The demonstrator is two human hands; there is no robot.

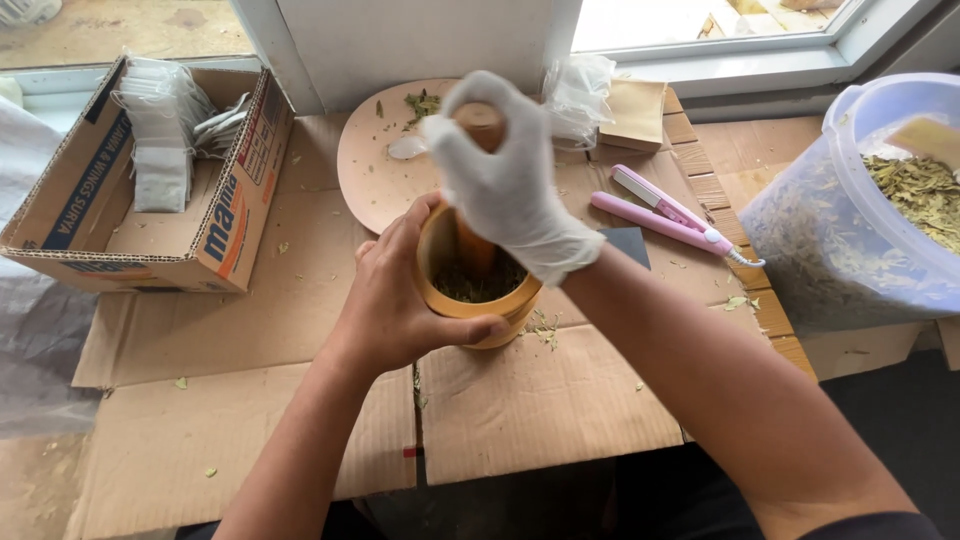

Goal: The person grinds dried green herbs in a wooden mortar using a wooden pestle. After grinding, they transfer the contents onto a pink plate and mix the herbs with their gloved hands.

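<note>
Flattened cardboard (545,405) covers the work surface below a window, and the person works on it with both hands. Her right hand (505,180), in a white glove, is closed around the top of a wooden pestle (478,190); the pestle stands almost upright, its lower end down in the crushed green leaves inside a wooden mortar (478,300). The left hand (400,300) is bare and wraps the mortar from the near side — thumb along the front rim, fingers around the back wall. The mortar stands on the cardboard, near the middle, with small leaf crumbs scattered just beside it.

Behind the mortar lies a round wooden board (375,170) with some leaf bits on it. To the right rests a pink, slim clamp-like tool (665,212) with a white cord. Further right stands a clear plastic tub (850,215) full of dried leaves. On the left — an open cardboard box (150,235) holding small white bags (160,140).
</note>
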